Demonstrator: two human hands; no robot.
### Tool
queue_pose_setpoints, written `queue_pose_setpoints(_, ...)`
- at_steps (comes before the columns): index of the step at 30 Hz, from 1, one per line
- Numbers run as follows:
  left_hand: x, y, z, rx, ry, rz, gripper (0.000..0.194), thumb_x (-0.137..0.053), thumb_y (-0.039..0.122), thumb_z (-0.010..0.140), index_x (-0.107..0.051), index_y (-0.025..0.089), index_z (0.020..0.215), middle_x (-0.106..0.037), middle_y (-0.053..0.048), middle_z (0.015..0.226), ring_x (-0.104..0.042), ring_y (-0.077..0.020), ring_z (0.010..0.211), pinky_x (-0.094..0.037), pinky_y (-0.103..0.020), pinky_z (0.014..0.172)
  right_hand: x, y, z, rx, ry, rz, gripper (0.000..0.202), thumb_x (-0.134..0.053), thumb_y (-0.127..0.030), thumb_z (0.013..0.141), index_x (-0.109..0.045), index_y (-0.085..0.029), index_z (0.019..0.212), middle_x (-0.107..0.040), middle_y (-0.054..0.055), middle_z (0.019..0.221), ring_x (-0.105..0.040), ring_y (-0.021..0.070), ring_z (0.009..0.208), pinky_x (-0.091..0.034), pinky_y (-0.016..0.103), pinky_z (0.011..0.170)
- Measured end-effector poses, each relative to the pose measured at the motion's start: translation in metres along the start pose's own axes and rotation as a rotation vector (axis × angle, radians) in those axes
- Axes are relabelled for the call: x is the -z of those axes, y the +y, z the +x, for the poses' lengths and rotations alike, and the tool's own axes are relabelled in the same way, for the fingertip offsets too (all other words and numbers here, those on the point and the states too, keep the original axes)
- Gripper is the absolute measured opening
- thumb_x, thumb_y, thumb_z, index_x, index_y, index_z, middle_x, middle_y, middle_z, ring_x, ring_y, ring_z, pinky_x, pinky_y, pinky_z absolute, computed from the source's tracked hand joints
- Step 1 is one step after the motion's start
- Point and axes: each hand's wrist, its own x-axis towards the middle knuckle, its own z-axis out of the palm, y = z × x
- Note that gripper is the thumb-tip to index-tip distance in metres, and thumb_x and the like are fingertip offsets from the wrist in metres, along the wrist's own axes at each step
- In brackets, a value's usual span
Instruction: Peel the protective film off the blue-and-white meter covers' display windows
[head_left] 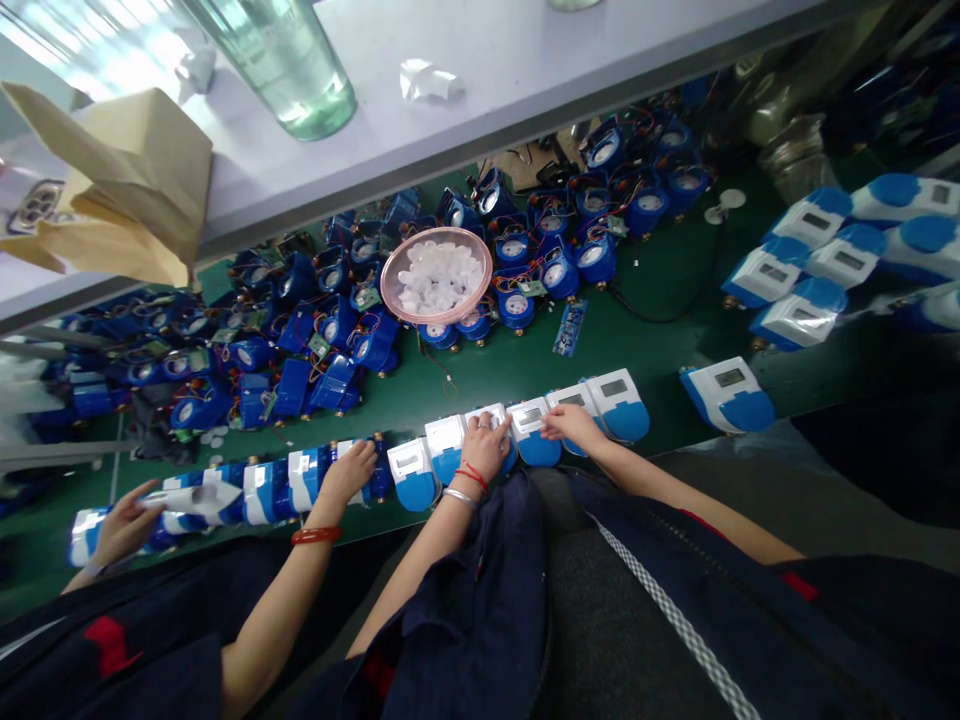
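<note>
A row of white and blue meters [619, 405] lies along the near edge of the green bench. My left hand [484, 447], with a red string and a silver bangle at the wrist, rests on one of them with its fingers apart. My right hand [574, 425] is over the meters just to the right, thumb and fingertips pressed together at the edge of a meter's display panel [528, 416]. Whatever may be between those fingertips is too small to make out. One more white and blue meter [731, 393] lies apart on the right.
A co-worker's hands [349, 472] are over more meters [262, 492] on the left. Beyond sit a pink bowl [388, 285] of clear caps and many blue meter bodies [337, 380]. Above is a shelf [510, 60] with a glass bottle [300, 90]; stacked meters [799, 312] are right.
</note>
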Motion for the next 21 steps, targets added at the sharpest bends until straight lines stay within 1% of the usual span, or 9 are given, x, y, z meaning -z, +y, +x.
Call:
queue_pose_setpoints(4,0.000,0.001,0.000,-0.025,-0.033,0.191,0.050,-0.050,0.029,0.083,-0.047,0.026,0.133,-0.048,-0.015,0.119,-0.040,-0.0304,0.106,-0.032,-0.044,0.093,-0.004,-0.006,-0.001,-0.041,0.048,-0.175,0.013,-0.057,-0.022,0.085,-0.059,-0.011,0.079,-0.072,0.012,0.078,-0.069,0.0154,0.063,-0.056,0.021,0.055)
queue_pose_setpoints(7,0.000,0.003,-0.001,-0.038,-0.037,0.270,0.050,-0.049,0.029,0.084,-0.046,0.026,0.134,-0.048,-0.014,0.119,-0.041,-0.0296,0.106,-0.033,-0.043,0.093,-0.006,-0.010,0.001,-0.057,0.072,-0.263,0.018,-0.057,-0.026,0.085,-0.060,-0.010,0.076,-0.072,0.013,0.076,-0.068,0.0156,0.059,-0.054,0.021,0.052)
queue_pose_setpoints(11,0.001,0.006,-0.001,-0.020,-0.032,0.242,0.052,-0.052,0.029,0.083,-0.046,0.024,0.134,-0.048,-0.014,0.120,-0.042,-0.0305,0.107,-0.033,-0.045,0.094,-0.003,-0.021,0.007,-0.069,0.067,-0.399,0.032,-0.062,-0.035,0.081,-0.062,-0.010,0.061,-0.070,0.013,0.063,-0.066,0.0169,0.053,-0.051,0.021,0.049)
queue_pose_setpoints(13,0.002,0.009,-0.001,0.012,-0.031,0.163,0.051,-0.055,0.027,0.081,-0.049,0.025,0.132,-0.049,-0.013,0.121,-0.042,-0.0306,0.110,-0.032,-0.047,0.097,0.000,-0.029,0.007,-0.062,0.040,-0.552,0.040,-0.061,-0.041,0.080,-0.062,-0.011,0.055,-0.068,0.013,0.058,-0.065,0.0175,0.051,-0.050,0.022,0.051)
queue_pose_setpoints(15,0.005,0.012,-0.004,0.072,-0.019,-0.006,0.049,-0.059,0.026,0.078,-0.053,0.025,0.128,-0.051,-0.011,0.122,-0.043,-0.0293,0.113,-0.032,-0.047,0.100,0.003,-0.036,0.000,-0.039,-0.005,-0.797,0.046,-0.058,-0.046,0.081,-0.063,-0.010,0.053,-0.067,0.013,0.056,-0.064,0.0179,0.050,-0.050,0.024,0.055)
queue_pose_setpoints(17,0.008,0.016,-0.010,0.182,-0.010,-0.332,0.050,-0.062,0.027,0.076,-0.055,0.026,0.126,-0.055,-0.009,0.119,-0.048,-0.0269,0.110,-0.037,-0.045,0.097,0.004,-0.038,-0.015,0.009,-0.047,-1.012,0.045,-0.057,-0.045,0.082,-0.064,-0.010,0.054,-0.066,0.013,0.055,-0.064,0.0185,0.052,-0.051,0.025,0.060)
queue_pose_setpoints(19,0.010,0.024,-0.021,0.318,-0.012,-0.799,0.053,-0.062,0.032,0.076,-0.052,0.027,0.128,-0.061,-0.008,0.114,-0.056,-0.0251,0.103,-0.045,-0.044,0.089,0.001,-0.036,-0.039,0.145,-0.041,-1.039,0.037,-0.057,-0.039,0.082,-0.068,-0.010,0.063,-0.068,0.012,0.058,-0.066,0.0195,0.059,-0.051,0.026,0.066)
queue_pose_setpoints(20,0.011,0.029,-0.029,0.376,-0.024,-1.039,0.053,-0.061,0.034,0.077,-0.051,0.027,0.128,-0.063,-0.007,0.112,-0.058,-0.0248,0.100,-0.047,-0.044,0.085,-0.002,-0.033,-0.052,0.259,-0.015,-0.986,0.031,-0.055,-0.034,0.084,-0.070,-0.010,0.073,-0.070,0.012,0.066,-0.067,0.0199,0.066,-0.051,0.026,0.070)
queue_pose_setpoints(21,0.013,0.036,-0.036,0.419,-0.042,-1.251,0.051,-0.061,0.036,0.077,-0.052,0.028,0.127,-0.064,-0.007,0.111,-0.060,-0.0251,0.099,-0.049,-0.045,0.083,-0.007,-0.030,-0.066,0.393,0.018,-0.906,0.027,-0.052,-0.029,0.086,-0.071,-0.011,0.085,-0.072,0.012,0.077,-0.068,0.0201,0.075,-0.051,0.027,0.075)
